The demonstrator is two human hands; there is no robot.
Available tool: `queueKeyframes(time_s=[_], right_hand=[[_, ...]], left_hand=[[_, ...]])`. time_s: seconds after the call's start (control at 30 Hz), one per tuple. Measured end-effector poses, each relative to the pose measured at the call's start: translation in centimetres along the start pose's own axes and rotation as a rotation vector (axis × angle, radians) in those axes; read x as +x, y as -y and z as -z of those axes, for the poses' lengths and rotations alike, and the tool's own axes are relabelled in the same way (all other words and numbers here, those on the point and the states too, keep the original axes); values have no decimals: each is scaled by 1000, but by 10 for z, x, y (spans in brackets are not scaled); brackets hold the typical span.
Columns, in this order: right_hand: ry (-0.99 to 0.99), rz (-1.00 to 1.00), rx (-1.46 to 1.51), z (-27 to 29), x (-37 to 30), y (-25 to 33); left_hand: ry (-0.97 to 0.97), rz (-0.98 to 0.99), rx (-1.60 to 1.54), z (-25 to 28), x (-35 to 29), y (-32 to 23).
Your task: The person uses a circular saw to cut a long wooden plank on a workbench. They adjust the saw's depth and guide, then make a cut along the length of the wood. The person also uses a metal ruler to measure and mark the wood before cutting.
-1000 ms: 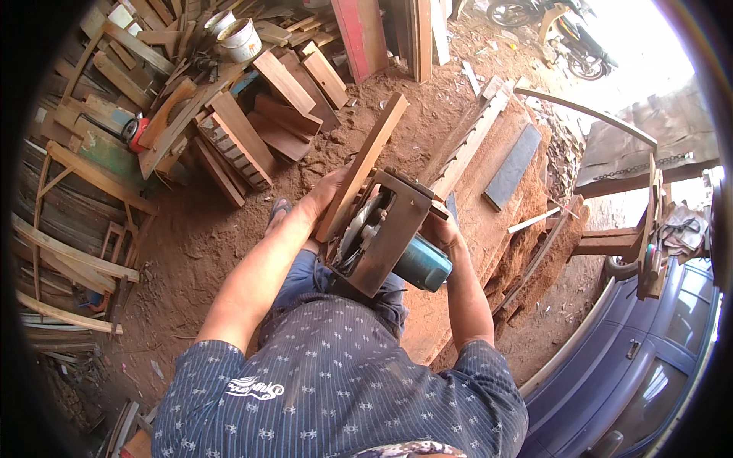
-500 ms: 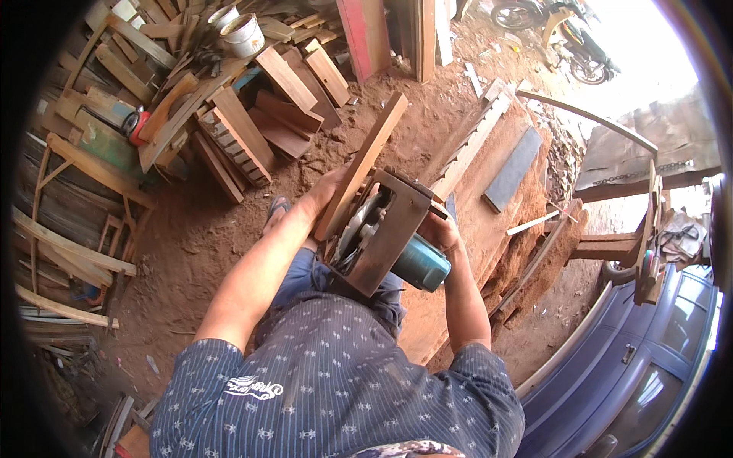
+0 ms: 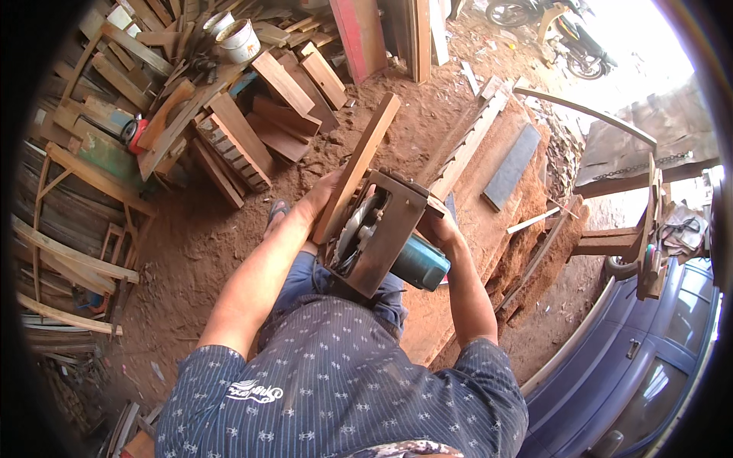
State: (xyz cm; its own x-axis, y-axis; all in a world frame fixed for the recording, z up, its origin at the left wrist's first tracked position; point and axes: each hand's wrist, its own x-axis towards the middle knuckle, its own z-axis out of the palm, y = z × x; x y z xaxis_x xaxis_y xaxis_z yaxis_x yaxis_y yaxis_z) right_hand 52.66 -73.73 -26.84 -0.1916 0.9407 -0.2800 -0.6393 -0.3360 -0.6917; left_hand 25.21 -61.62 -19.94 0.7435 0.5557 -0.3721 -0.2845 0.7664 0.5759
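Note:
A circular saw [image 3: 393, 229] with a teal motor housing and dark metal base plate sits tilted in front of my body, above my lap. Its toothed blade [image 3: 359, 229] shows on the left side. Closed round a long brown wooden batten [image 3: 359, 168] is my left hand [image 3: 324, 195], on the batten's outer face. The batten leans upright along the blade side and its lower end is close to the saw. My right hand [image 3: 439, 227] grips the saw at its far right corner, above the motor; its fingertips are partly hidden behind the plate.
A work surface strewn with sawdust [image 3: 473, 221] carries a notched pale strip [image 3: 469, 141] and a dark flat board [image 3: 511, 168]. Timber offcuts [image 3: 237, 137] and a white bucket [image 3: 239, 40] are at the far left. A blue car [image 3: 611, 366] stands right, a motorcycle [image 3: 584, 49] far right.
The view has shifted very slightly. Both hands, the batten and the saw keep nearly the same positions.

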Motion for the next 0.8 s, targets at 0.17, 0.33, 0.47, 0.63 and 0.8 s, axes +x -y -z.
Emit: queueKeyframes(time_s=[0.17,0.33,0.47,0.63,0.8], right_hand=[[174,167,100,-28,-22,-2],[63,126,125,-34,-23,-5],[129,168,92,-26,-17,-8],[188,184,68,-19,-8,-12],[96,124,117,-16,-10,-18]], left_hand=[[-45,14,52,14,1,2],[-78,39,122,30,4,2],[-83,25,108,28,4,1],[-97,-23,60,18,-3,4],[-144,-27,87,19,-3,4]])
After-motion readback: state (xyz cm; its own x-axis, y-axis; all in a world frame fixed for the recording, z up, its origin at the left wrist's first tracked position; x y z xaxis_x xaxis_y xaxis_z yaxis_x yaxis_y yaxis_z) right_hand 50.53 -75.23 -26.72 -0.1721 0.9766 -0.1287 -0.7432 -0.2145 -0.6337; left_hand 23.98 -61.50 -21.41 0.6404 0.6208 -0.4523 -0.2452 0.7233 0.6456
